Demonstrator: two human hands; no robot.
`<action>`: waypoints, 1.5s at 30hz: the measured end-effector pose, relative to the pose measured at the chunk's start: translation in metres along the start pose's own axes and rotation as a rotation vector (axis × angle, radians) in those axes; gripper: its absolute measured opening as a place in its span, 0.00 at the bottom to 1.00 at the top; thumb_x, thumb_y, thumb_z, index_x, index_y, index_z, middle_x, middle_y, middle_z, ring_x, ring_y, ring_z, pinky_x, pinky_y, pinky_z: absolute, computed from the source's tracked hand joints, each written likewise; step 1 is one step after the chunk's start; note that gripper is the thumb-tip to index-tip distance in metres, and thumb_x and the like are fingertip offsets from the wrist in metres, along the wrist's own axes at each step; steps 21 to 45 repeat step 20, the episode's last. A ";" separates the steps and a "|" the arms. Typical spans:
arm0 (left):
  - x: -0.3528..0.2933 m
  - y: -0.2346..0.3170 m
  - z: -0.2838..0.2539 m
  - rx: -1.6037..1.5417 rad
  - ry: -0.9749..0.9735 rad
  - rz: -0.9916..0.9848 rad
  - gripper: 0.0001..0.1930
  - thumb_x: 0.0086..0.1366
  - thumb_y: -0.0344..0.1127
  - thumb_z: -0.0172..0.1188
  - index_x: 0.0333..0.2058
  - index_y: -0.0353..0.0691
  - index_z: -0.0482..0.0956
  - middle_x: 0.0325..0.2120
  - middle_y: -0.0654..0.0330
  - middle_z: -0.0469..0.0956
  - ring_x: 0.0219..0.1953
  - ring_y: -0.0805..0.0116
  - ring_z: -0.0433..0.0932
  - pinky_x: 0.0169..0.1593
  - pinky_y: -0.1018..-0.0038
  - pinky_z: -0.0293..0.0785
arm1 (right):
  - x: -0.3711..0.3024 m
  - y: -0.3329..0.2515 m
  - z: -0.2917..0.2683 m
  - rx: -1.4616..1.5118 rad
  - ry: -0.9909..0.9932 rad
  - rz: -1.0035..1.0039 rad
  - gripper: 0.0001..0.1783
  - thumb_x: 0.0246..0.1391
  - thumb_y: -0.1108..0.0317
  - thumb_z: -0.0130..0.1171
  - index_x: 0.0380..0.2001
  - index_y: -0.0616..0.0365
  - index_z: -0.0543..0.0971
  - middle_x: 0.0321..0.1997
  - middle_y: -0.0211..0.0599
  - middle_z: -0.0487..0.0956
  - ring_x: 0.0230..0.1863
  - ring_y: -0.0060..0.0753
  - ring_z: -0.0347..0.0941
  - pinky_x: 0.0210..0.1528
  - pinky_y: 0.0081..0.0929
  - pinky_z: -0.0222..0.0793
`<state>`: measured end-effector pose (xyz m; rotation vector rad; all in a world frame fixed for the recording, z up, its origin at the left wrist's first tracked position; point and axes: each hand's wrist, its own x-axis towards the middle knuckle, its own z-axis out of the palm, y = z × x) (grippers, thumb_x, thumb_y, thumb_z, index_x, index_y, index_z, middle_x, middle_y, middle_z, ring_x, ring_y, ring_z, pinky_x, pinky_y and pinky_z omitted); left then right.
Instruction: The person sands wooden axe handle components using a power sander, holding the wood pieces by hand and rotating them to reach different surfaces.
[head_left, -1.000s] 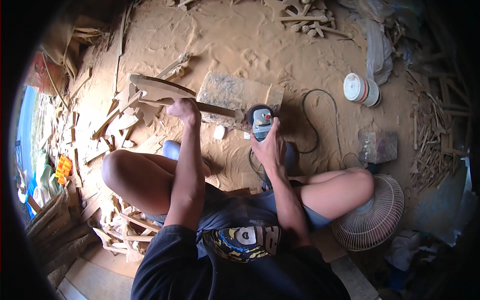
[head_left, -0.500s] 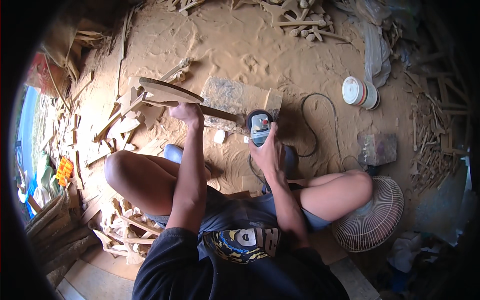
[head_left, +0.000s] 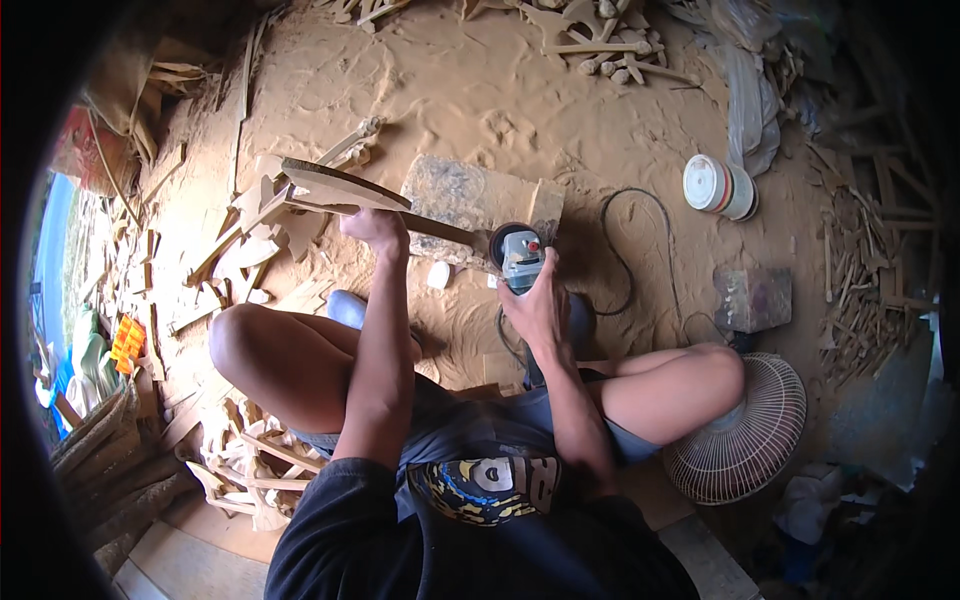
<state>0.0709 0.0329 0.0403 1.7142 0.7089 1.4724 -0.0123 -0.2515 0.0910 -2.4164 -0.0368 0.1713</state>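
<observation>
My left hand [head_left: 374, 226] is closed around a carved wooden piece [head_left: 345, 187] with a broad curved head and a long straight shaft. The head points left, and the shaft runs right toward a grinder. In my right hand [head_left: 537, 304] is that angle grinder [head_left: 522, 254], grey with a red button and a dark round disc. The disc's left edge meets or nearly meets the shaft's far end; contact is hard to make out. Behind the shaft sits a dusty block [head_left: 455, 190]. A small white object [head_left: 440, 274] lies on the ground below the shaft.
Sawdust covers the ground. Wooden offcuts [head_left: 255, 225] are heaped at left, with more pieces [head_left: 610, 45] at the far side. A cord [head_left: 630, 270] loops right of the grinder. White tubs [head_left: 708, 184], a box [head_left: 755, 299] and a round fan [head_left: 738, 440] stand at right.
The grinder has shifted slightly left and nearer to me. The wooden piece's head has moved a little right and nearer. Both hands keep their hold.
</observation>
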 end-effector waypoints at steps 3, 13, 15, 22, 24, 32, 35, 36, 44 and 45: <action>0.003 -0.002 -0.002 -0.101 -0.006 -0.096 0.23 0.74 0.45 0.57 0.19 0.41 0.70 0.13 0.64 0.68 0.15 0.70 0.71 0.20 0.68 0.66 | 0.002 0.008 0.003 0.039 0.023 0.009 0.56 0.49 0.54 0.74 0.72 0.68 0.55 0.57 0.70 0.78 0.54 0.69 0.78 0.57 0.53 0.74; 0.008 -0.021 -0.005 -0.166 -0.002 -0.165 0.22 0.75 0.43 0.57 0.20 0.43 0.67 0.12 0.67 0.67 0.12 0.74 0.69 0.17 0.74 0.64 | 0.002 0.008 0.006 0.019 0.053 -0.011 0.56 0.50 0.51 0.74 0.72 0.69 0.56 0.59 0.69 0.78 0.56 0.69 0.78 0.58 0.53 0.75; 0.006 -0.014 -0.006 -0.356 0.063 -0.508 0.25 0.74 0.46 0.62 0.20 0.37 0.69 0.17 0.66 0.70 0.20 0.77 0.66 0.23 0.72 0.62 | 0.003 0.013 0.003 0.050 0.027 0.028 0.56 0.50 0.50 0.74 0.72 0.69 0.56 0.61 0.69 0.76 0.57 0.69 0.77 0.59 0.54 0.74; 0.008 0.009 -0.007 -0.399 0.141 -0.580 0.28 0.73 0.51 0.64 0.18 0.42 0.66 0.13 0.63 0.69 0.13 0.73 0.67 0.16 0.72 0.62 | 0.004 0.014 0.000 0.093 -0.045 0.081 0.58 0.50 0.48 0.74 0.73 0.66 0.55 0.65 0.68 0.73 0.62 0.68 0.75 0.63 0.54 0.71; 0.008 0.009 -0.007 -0.399 0.141 -0.580 0.28 0.73 0.51 0.64 0.18 0.42 0.66 0.13 0.63 0.69 0.13 0.73 0.67 0.16 0.72 0.62 | 0.004 0.014 0.000 0.093 -0.045 0.081 0.58 0.50 0.48 0.74 0.73 0.66 0.55 0.65 0.68 0.73 0.62 0.68 0.75 0.63 0.54 0.71; 0.008 0.009 -0.007 -0.399 0.141 -0.580 0.28 0.73 0.51 0.64 0.18 0.42 0.66 0.13 0.63 0.69 0.13 0.73 0.67 0.16 0.72 0.62 | 0.004 0.014 0.000 0.093 -0.045 0.081 0.58 0.50 0.48 0.74 0.73 0.66 0.55 0.65 0.68 0.73 0.62 0.68 0.75 0.63 0.54 0.71; 0.008 0.009 -0.007 -0.399 0.141 -0.580 0.28 0.73 0.51 0.64 0.18 0.42 0.66 0.13 0.63 0.69 0.13 0.73 0.67 0.16 0.72 0.62 | 0.004 0.014 0.000 0.093 -0.045 0.081 0.58 0.50 0.48 0.74 0.73 0.66 0.55 0.65 0.68 0.73 0.62 0.68 0.75 0.63 0.54 0.71; 0.008 0.009 -0.007 -0.399 0.141 -0.580 0.28 0.73 0.51 0.64 0.18 0.42 0.66 0.13 0.63 0.69 0.13 0.73 0.67 0.16 0.72 0.62 | 0.004 0.014 0.000 0.093 -0.045 0.081 0.58 0.50 0.48 0.74 0.73 0.66 0.55 0.65 0.68 0.73 0.62 0.68 0.75 0.63 0.54 0.71; 0.008 0.009 -0.007 -0.399 0.141 -0.580 0.28 0.73 0.51 0.64 0.18 0.42 0.66 0.13 0.63 0.69 0.13 0.73 0.67 0.16 0.72 0.62 | 0.004 0.014 0.000 0.093 -0.045 0.081 0.58 0.50 0.48 0.74 0.73 0.66 0.55 0.65 0.68 0.73 0.62 0.68 0.75 0.63 0.54 0.71; 0.008 0.009 -0.007 -0.399 0.141 -0.580 0.28 0.73 0.51 0.64 0.18 0.42 0.66 0.13 0.63 0.69 0.13 0.73 0.67 0.16 0.72 0.62 | 0.004 0.014 0.000 0.093 -0.045 0.081 0.58 0.50 0.48 0.74 0.73 0.66 0.55 0.65 0.68 0.73 0.62 0.68 0.75 0.63 0.54 0.71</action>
